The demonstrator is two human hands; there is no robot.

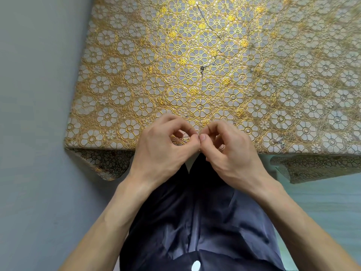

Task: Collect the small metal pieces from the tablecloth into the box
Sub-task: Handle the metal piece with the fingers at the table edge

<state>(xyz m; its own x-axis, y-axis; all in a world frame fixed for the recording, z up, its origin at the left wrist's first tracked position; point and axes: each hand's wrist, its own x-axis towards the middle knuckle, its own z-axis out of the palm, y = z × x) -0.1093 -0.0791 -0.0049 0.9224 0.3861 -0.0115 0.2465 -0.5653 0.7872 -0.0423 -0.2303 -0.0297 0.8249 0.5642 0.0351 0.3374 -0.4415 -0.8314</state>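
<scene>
The left hand (164,145) and right hand (232,151) are meeting at the near edge of the tablecloth (136,75), thumbs and forefingers curling together and pinching what looks like 1 tiny metal piece (199,140) between their touching tips

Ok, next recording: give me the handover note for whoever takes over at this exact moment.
Left hand: fingers curled, thumb and forefinger tips meeting the other hand's over the near edge of the tablecloth. Whether they pinch a piece is too small to tell.
Right hand: same pose, mirrored.
Pieces: none clearly visible. A few grey marks sit mid-cloth; they could be metal or tears.
Box: not in view.
Done: cannot be judged from this view.
Left: probably locate the box, check what the fingertips hold, then inspect the grey marks.
</scene>
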